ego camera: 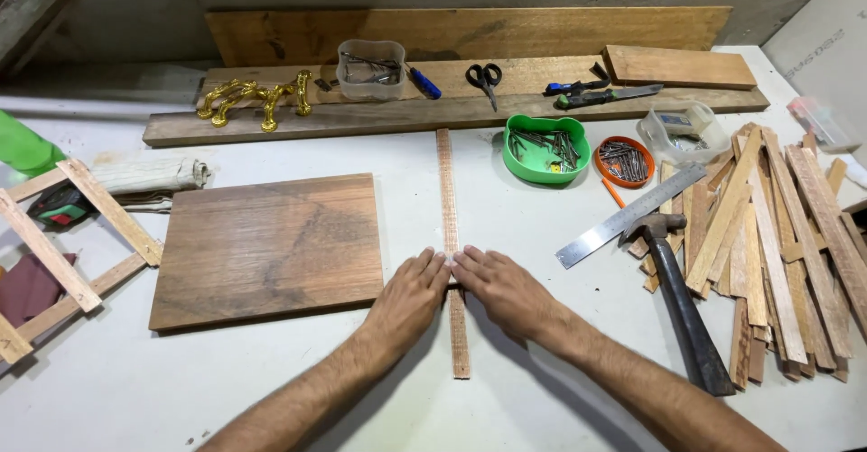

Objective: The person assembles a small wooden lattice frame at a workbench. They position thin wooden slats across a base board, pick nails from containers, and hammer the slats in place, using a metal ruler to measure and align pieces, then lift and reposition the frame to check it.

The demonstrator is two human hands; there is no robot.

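Both hands are lying flat on the white table [506, 208], the left hand [411, 300] and right hand [506, 294] pressing a thin wooden strip [449, 199] between their outstretched, ungripping fingers. The strip is running lengthwise just right of a brown wooden board [266, 249], with a hammer [682, 303] and steel ruler [629, 215] lying farther right

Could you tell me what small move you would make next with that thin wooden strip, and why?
I would probably slide the thin wooden strip left against the wooden board. Both the left hand and right hand press on its middle, it lies roughly parallel to the board's right edge, and a gap of white table separates them.
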